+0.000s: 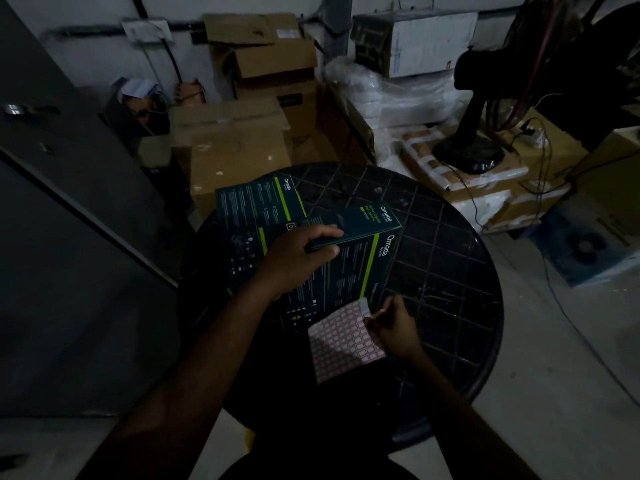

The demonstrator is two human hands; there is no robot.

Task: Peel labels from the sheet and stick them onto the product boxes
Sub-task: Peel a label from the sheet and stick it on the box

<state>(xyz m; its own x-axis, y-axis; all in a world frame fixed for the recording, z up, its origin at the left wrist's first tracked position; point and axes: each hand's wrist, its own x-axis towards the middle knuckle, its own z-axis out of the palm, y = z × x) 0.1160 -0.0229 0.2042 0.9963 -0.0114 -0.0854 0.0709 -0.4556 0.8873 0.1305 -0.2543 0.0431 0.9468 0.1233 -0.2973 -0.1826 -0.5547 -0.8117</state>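
Observation:
A dark teal product box (360, 258) with a lime stripe stands tilted on the round black table (450, 271). My left hand (301, 254) grips its upper edge, fingers curled over it. Behind it a second, similar box (256, 206) lies flat. A label sheet (341, 342) with rows of small pink-edged labels lies at the table's near side. My right hand (393, 327) pinches at the sheet's upper right corner, where a small white label (364, 306) sticks up.
Brown cardboard cartons (239, 147) are stacked behind the table. A black standing fan (474, 147) sits on wrapped packages to the right, with cables trailing across the floor. A dark grey cabinet (69, 237) fills the left side.

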